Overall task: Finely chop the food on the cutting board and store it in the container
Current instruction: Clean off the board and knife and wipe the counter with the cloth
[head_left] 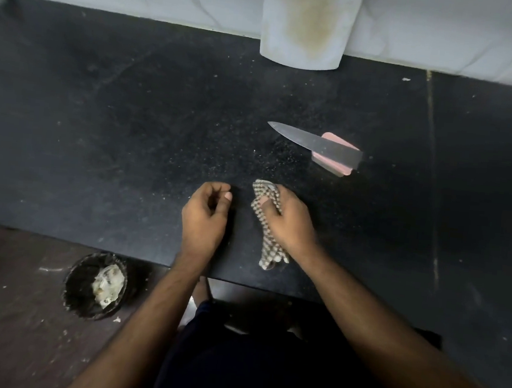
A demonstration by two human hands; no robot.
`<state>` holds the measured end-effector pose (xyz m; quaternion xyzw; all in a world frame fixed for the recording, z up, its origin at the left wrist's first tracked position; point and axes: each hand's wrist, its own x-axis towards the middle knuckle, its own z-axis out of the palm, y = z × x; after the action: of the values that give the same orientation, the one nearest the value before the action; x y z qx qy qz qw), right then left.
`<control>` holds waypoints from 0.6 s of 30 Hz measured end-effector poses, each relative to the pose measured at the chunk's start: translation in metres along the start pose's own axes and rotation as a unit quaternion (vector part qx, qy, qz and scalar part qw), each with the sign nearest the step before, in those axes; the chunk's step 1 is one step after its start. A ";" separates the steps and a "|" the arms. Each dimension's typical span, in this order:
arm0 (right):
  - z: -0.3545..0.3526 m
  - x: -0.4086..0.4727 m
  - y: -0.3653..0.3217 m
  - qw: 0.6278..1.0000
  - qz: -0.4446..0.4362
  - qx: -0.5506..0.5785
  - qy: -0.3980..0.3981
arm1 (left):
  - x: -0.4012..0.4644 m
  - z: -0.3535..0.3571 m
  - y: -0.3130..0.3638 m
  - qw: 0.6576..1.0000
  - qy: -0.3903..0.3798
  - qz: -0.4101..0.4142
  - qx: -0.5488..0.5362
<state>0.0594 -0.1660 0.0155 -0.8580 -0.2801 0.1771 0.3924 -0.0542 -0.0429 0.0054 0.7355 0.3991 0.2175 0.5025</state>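
Observation:
A white cutting board (309, 25) with a yellow stain leans upright against the back wall; no food shows on it. A knife (318, 143) lies on the black counter (131, 121), its blade resting across a small pink block (333, 163), tip pointing left. My right hand (289, 221) is closed on a checkered cloth (266, 225) near the counter's front edge. My left hand (206, 217) hovers just left of it, fingers curled in, holding nothing visible. No container is in view.
A round black bin (95, 285) with crumpled pale waste stands on the brown floor at lower left, below the counter edge. Small white crumbs speckle the counter. A pale wall runs along the back.

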 end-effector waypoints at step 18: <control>-0.076 -0.105 0.049 0.969 0.154 -0.189 -0.033 | -0.008 0.057 0.016 0.983 -0.150 0.106 0.025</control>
<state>0.0342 -0.3011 0.0339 -0.9431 -0.1856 0.2075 0.1817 -0.0117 -0.0843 -0.0018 0.8101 0.2442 0.1467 0.5124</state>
